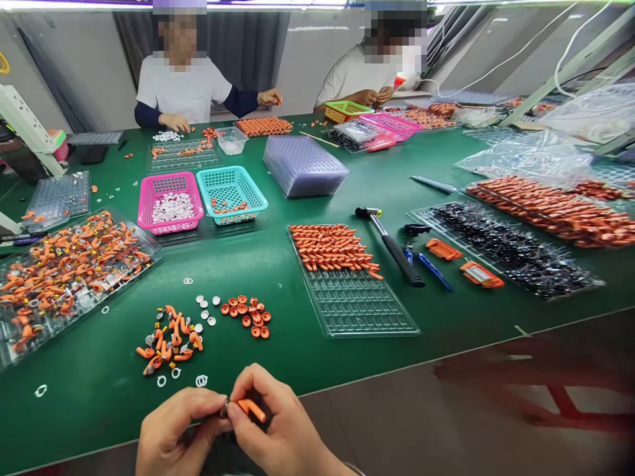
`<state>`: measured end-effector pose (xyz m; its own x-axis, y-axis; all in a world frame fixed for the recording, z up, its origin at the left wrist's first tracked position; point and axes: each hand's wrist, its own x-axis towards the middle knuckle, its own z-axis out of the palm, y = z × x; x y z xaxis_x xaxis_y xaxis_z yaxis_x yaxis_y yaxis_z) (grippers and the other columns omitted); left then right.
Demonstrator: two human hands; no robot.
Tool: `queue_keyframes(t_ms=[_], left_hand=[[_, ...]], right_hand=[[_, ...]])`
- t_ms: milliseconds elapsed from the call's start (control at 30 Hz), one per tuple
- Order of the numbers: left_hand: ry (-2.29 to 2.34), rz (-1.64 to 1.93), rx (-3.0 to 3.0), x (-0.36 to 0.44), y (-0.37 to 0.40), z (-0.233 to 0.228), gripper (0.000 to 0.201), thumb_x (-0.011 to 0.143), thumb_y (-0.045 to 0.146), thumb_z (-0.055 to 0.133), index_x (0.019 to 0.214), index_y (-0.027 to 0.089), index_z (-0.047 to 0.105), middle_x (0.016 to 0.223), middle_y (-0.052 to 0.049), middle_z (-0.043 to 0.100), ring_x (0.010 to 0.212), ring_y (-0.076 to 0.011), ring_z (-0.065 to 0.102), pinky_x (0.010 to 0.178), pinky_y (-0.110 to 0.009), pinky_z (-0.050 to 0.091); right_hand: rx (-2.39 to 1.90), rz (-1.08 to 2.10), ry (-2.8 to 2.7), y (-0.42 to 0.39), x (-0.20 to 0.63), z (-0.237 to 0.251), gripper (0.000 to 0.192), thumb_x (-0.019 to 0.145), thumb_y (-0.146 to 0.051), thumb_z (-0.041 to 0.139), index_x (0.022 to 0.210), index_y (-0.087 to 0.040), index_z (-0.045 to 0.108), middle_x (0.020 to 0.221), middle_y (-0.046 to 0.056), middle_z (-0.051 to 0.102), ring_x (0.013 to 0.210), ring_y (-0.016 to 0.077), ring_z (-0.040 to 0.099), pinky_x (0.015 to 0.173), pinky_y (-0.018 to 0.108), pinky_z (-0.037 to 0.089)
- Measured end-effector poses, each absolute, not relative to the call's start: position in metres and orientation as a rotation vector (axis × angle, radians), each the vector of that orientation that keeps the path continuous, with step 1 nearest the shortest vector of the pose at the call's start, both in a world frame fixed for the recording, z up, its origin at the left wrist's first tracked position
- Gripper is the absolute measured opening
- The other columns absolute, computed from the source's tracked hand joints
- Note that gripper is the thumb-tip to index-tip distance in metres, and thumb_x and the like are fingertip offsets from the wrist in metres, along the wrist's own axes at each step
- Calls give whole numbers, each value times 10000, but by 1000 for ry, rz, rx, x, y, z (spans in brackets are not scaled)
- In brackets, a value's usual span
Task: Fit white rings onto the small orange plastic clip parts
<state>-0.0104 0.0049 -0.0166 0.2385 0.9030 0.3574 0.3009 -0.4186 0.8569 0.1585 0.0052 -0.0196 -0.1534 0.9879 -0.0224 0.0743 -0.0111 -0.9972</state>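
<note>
Just over the table's front edge, my right hand (280, 426) pinches an orange earbud shell (255, 411), its stem poking out to the right. My left hand (181, 426) is closed, thumb and finger gripping the shell's small dark round end. Beyond my hands lies a loose pile of orange earbud shells (173, 337) with silver and yellow bits. White discs (205, 311) and orange round caps (248, 314) lie beside that pile. Thin white rings (201, 381) are scattered near my left hand.
A clear tray (367, 307) is part filled with orange shells. To its right lie a hammer (391, 244) and blue-handled pliers (434, 271). Pink (145, 211) and turquoise (260, 201) baskets stand behind, near stacked trays (305, 165). Two people (183, 89) work across the table.
</note>
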Motion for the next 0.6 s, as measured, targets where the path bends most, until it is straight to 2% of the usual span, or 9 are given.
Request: queue_keyframes(t_ms=[100, 200, 367, 467, 600], left_hand=[[1022, 1144, 1872, -14, 6, -16, 333, 824, 57, 705, 1039, 311, 704, 883, 32, 764, 767, -144, 733, 711, -183, 597], [942, 1113, 1858, -14, 7, -16, 376, 849, 35, 666, 1102, 312, 695, 883, 17, 729, 757, -140, 706, 676, -192, 586], [965, 1182, 1820, -12, 6, -16, 266, 856, 101, 698, 1053, 277, 733, 786, 20, 598, 665, -116, 612, 600, -179, 535], [940, 1187, 1821, -12, 5, -17, 237, 867, 113, 688, 1046, 261, 737, 770, 20, 559, 656, -115, 587, 580, -175, 519], [965, 1178, 1787, -8, 3, -20, 168, 883, 165, 687, 1009, 259, 744, 767, 18, 573, 651, -112, 586, 586, -170, 507]], right_hand=[[-1130, 1523, -1283, 9, 163, -11, 98, 757, -226, 568, 837, -200, 519, 688, -39, 493, 573, 113, 454, 531, 224, 395], [-1062, 1684, -1254, 14, 169, -1, 63, 764, -229, 576, 806, -185, 562, 704, -25, 514, 614, 118, 474, 579, 238, 412], [-1011, 1843, -1177, 16, 172, 1, 116, 763, -265, 633, 769, -160, 585, 668, -21, 546, 595, 105, 480, 552, 225, 382], [-1002, 1952, -1035, 12, 167, -8, 260, 724, -333, 731, 713, -170, 529, 574, -59, 498, 493, 70, 409, 459, 189, 310], [-937, 1969, -805, 4, 155, -23, 502, 635, -550, 817, 665, -181, 477, 531, -93, 456, 424, 32, 349, 407, 161, 264]])
